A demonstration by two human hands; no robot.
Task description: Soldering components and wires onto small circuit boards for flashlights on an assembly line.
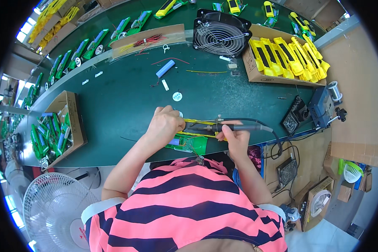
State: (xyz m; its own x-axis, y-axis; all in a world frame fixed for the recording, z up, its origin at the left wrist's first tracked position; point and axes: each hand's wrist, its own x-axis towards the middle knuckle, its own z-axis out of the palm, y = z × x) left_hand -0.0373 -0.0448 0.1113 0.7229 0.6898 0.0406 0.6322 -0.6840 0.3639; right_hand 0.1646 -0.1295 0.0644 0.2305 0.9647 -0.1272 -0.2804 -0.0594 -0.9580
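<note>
My right hand point(236, 142) is wrapped round a soldering iron point(248, 127), its metal shaft pointing left over a yellow plastic casing point(188, 120). At the casing's left end my left hand point(167, 125) is closed in a pinch; its own fingers hide what is between them. Just on the near side of the yellow casing lies a green casing point(200, 146) with a blue cylindrical battery point(175, 142) and thin wires in it. Beyond my hands, a loose blue battery point(165, 68) rests on the green tabletop point(126, 98).
A box of yellow casings point(260, 78) and a black fan point(221, 35) stand at the back. On the left is a box of green casings point(76, 122); on the right, a blue soldering station point(320, 107). Red and yellow wires point(149, 40) lie on cardboard beside the far row of green casings.
</note>
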